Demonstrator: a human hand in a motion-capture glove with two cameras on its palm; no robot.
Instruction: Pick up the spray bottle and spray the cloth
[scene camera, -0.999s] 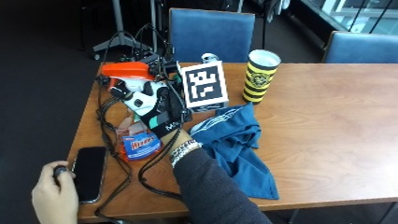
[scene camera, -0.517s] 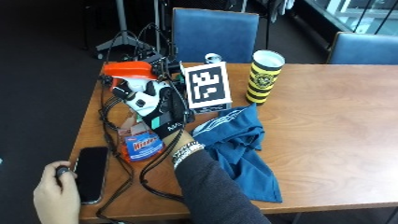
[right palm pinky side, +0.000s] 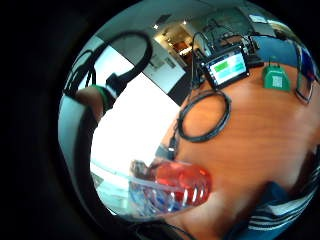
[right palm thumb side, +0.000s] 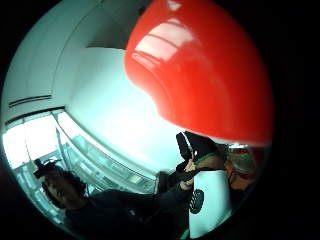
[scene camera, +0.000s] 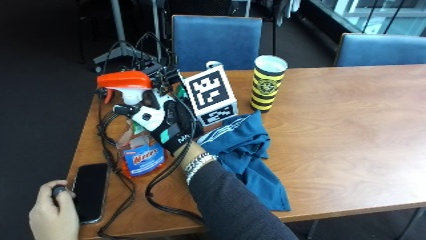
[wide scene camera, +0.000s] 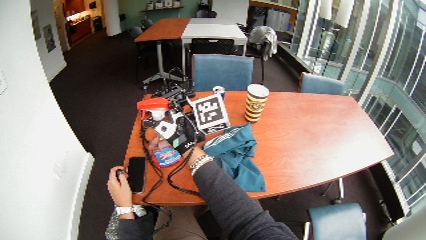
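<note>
With the gloved right hand (scene camera: 168, 127) curling its fingers round the neck of the spray bottle (scene camera: 136, 120), upright on the counter (scene camera: 346, 130) just beside the blue cloth (scene camera: 247, 150), tangled cables could snag any lift.

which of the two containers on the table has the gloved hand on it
The spray bottle with the orange trigger head: the gloved right hand is wrapped around its neck. The yellow and black cup stands apart, untouched, beyond the blue cloth.

orange-capped spray bottle (scene camera: 136, 122), teal cloth (scene camera: 246, 150), yellow-black striped cup (scene camera: 267, 82)
</note>
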